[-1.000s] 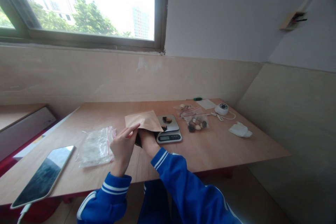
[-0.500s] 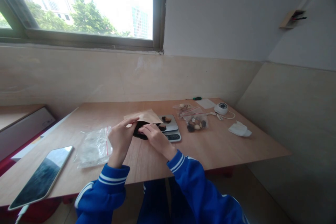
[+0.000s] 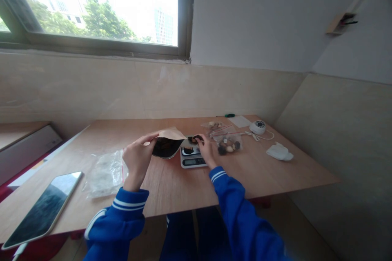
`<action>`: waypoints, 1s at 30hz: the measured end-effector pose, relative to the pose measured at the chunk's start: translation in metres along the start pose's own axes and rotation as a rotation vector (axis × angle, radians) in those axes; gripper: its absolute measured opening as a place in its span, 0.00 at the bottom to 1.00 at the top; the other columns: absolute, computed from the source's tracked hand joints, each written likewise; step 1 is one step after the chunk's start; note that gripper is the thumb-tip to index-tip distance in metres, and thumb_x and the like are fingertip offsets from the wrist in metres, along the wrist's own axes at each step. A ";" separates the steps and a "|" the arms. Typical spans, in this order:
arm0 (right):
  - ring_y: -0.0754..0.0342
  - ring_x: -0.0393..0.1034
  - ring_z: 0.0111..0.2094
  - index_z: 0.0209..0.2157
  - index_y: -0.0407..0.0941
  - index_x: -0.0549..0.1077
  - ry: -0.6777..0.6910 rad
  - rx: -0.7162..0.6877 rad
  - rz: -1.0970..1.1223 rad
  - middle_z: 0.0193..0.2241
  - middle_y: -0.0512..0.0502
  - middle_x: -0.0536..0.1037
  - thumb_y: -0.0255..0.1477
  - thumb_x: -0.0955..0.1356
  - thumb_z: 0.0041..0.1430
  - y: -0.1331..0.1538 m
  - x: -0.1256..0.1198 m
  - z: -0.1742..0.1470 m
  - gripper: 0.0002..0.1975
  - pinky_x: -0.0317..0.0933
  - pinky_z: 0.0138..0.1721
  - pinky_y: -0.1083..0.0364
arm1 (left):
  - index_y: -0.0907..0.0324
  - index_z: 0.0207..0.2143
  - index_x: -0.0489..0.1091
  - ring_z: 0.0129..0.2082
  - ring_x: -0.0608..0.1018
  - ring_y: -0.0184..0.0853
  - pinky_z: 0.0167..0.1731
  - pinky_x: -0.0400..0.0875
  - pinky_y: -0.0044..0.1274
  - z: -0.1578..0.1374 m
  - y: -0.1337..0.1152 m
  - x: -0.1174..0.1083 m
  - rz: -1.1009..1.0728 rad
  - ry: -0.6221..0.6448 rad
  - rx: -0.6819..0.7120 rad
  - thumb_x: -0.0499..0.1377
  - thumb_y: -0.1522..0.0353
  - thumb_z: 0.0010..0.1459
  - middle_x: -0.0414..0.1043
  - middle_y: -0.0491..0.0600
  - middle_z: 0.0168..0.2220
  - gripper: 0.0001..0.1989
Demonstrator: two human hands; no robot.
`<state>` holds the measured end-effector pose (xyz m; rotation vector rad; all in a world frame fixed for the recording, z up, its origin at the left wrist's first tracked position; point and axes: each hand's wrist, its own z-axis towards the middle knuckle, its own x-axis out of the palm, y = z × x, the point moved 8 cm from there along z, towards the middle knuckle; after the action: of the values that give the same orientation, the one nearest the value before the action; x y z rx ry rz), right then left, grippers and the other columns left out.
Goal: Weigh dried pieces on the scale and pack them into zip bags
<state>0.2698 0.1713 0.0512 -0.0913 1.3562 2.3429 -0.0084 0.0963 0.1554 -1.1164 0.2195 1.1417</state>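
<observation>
My left hand (image 3: 140, 159) grips the left edge of a brown paper pouch (image 3: 172, 133), whose dark mouth gapes toward me with dim brownish contents inside. To its right stands a white kitchen scale (image 3: 184, 163) with a small display, partly covered by the pouch and my right hand. Over the scale's plate, my right hand (image 3: 206, 149) pinches a small dark brown dried piece, its kind unclear. Another dark piece with a tan part (image 3: 188, 150) lies on the plate below.
Clear bags with dark and pale pieces (image 3: 229, 147) lie right of the scale. Farther right are a white round camera (image 3: 257, 127) with its cable and a crumpled white tissue (image 3: 279, 151). At left are clear zip bags (image 3: 105, 173) and a phone (image 3: 44, 206). A green-handled screwdriver (image 3: 229, 116) lies behind.
My right hand has left the pouch's mouth and moved right to the scale, where it has taken hold of a dark piece. My left hand still holds the pouch, its mouth now more visible.
</observation>
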 end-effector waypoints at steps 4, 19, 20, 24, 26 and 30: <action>0.48 0.74 0.40 0.37 0.44 0.75 0.085 -0.018 0.005 0.37 0.43 0.80 0.36 0.63 0.60 -0.009 0.011 -0.003 0.12 0.66 0.43 0.52 | 0.45 0.39 0.78 0.32 0.78 0.36 0.27 0.62 0.23 0.000 0.000 0.000 0.013 0.009 -0.011 0.58 0.59 0.55 0.80 0.43 0.33 0.12; 0.47 0.67 0.44 0.44 0.43 0.76 0.176 -0.072 -0.392 0.40 0.39 0.75 0.27 0.65 0.60 0.018 0.041 0.023 0.12 0.59 0.47 0.49 | 0.45 0.39 0.78 0.31 0.78 0.37 0.28 0.63 0.23 -0.001 0.005 -0.001 0.034 0.022 -0.042 0.59 0.58 0.54 0.80 0.44 0.31 0.12; 0.46 0.66 0.45 0.46 0.43 0.75 0.216 -0.079 -0.463 0.41 0.39 0.75 0.25 0.64 0.60 0.022 0.048 0.021 0.13 0.58 0.48 0.48 | 0.45 0.39 0.78 0.31 0.78 0.37 0.28 0.63 0.23 -0.002 0.005 -0.001 0.034 0.025 -0.044 0.59 0.58 0.54 0.80 0.44 0.31 0.12; 0.44 0.63 0.47 0.48 0.42 0.72 0.320 -0.099 -0.689 0.42 0.39 0.76 0.25 0.64 0.62 0.034 0.061 0.015 0.13 0.53 0.47 0.47 | 0.45 0.39 0.78 0.32 0.79 0.37 0.28 0.63 0.23 -0.001 0.007 -0.001 0.036 0.027 -0.040 0.59 0.59 0.55 0.80 0.44 0.32 0.12; 0.43 0.62 0.47 0.46 0.42 0.73 0.339 -0.098 -0.780 0.43 0.38 0.75 0.27 0.63 0.63 0.036 0.060 0.015 0.12 0.53 0.47 0.47 | 0.45 0.40 0.78 0.32 0.79 0.37 0.28 0.63 0.23 -0.001 0.008 0.000 0.043 0.024 -0.042 0.59 0.59 0.54 0.80 0.44 0.32 0.12; 0.42 0.59 0.51 0.44 0.44 0.75 0.334 -0.102 -0.889 0.51 0.36 0.69 0.30 0.61 0.65 0.029 0.056 0.018 0.13 0.51 0.49 0.46 | 0.45 0.40 0.78 0.32 0.79 0.36 0.29 0.63 0.23 0.000 0.008 0.001 0.032 0.021 -0.047 0.59 0.58 0.54 0.80 0.43 0.33 0.12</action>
<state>0.2107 0.1928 0.0694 -0.9418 1.0114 1.6581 -0.0143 0.0965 0.1501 -1.1705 0.2287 1.1693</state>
